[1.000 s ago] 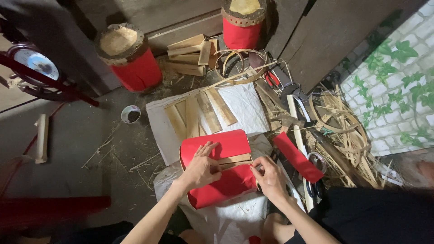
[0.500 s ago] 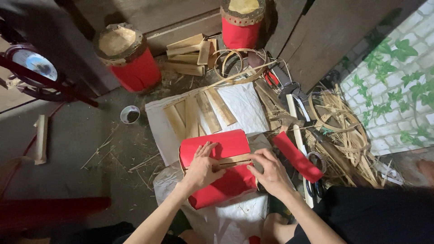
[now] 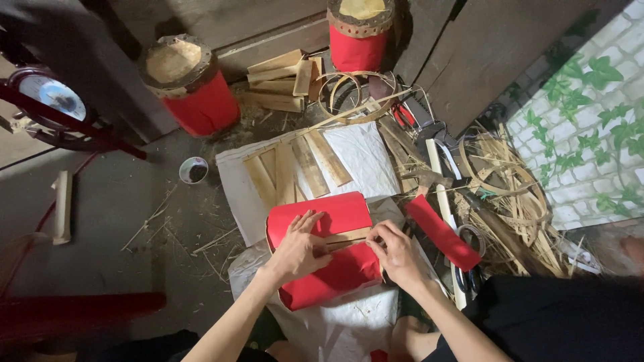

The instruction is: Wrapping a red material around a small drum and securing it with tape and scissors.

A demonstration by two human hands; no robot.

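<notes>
Right hand [image 3: 400, 255] now lower on red paper-wrapped drum [image 3: 322, 255].

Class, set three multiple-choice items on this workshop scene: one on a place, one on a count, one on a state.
1. Where does the small bowl stand?
A. on the floor left of the white sheet
B. on a drum
C. on the red bench

2. How many red drums stand by the wall?
A. one
B. two
C. four

3. What are both hands doing?
A. hanging free
B. resting on the red-covered piece
C. holding scissors

A: bowl on bare floor. B: one drum, another. B: left hand and right hand press it.
</notes>
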